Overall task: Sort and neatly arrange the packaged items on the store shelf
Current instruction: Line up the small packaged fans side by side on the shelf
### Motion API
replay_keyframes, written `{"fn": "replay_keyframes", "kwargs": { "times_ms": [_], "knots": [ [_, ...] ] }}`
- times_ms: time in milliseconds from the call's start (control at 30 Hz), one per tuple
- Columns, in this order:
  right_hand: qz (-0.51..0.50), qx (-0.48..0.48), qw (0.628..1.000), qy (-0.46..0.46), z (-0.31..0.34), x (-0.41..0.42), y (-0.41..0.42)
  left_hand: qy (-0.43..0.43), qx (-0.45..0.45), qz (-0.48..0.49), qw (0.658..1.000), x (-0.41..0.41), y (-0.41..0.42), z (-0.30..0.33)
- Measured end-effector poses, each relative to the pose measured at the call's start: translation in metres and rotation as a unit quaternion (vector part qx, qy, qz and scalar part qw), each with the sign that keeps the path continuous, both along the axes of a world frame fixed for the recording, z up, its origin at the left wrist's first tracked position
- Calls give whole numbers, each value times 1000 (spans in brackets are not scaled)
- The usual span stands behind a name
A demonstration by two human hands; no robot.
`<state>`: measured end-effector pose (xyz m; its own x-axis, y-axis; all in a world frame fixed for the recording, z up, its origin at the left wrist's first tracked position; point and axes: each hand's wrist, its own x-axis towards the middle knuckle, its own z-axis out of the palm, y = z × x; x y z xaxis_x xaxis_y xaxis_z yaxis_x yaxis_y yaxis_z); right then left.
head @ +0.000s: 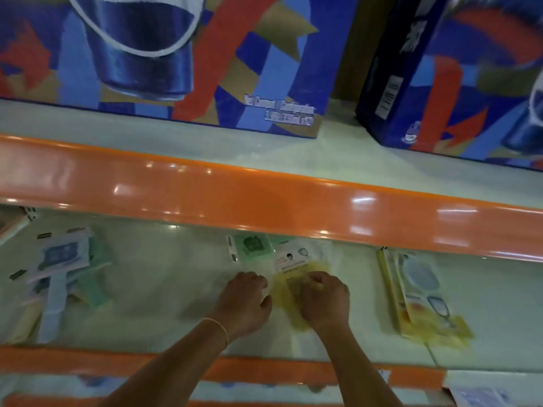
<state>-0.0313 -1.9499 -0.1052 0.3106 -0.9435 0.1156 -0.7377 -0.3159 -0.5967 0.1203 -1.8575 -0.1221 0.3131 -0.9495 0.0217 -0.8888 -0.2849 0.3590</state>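
— Where's the packet you're working on?

— Right under my right hand [323, 298]: a yellow packet [286, 292] in clear wrap, lying flat on the shelf [176, 274], its white label card pointing away from me toward the back. Its long axis runs front to back, about in line with my forearm.

— And your fingers?

— The right ones are curled down onto the packet's middle, apparently pinching the wrap; the blur keeps me from being sure how tight. My left hand [246, 301] sits just beside the packet's left edge, fingers curled under, and I can't tell whether they catch the wrap or only rest on the shelf.

— What does the next move hinge on?

— The yellow stack [423, 301] lies well off to my right, the green packet [252, 245] just behind my left hand, and the blue and green heap [64, 268] far left. Yellow belongs with yellow, I'd say, so the right hand is the nearer one to carry it across.
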Motion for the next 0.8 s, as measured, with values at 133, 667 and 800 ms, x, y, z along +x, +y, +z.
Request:
{"fn": "replay_keyframes", "kwargs": {
  "times_ms": [133, 667, 800],
  "knots": [
    [-21, 50, 994, 90, -3, -18, -17, 33, -16, 3, 999, -31, -11, -8],
    [0, 417, 880, -229, -4, -65, -48, 19, -88, 101, 991, -78, -8, -38],
    [64, 457, 855, -238, 1, -77, -39, -19, -79, 93, 992, -80, -9, -40]
  ]
}}
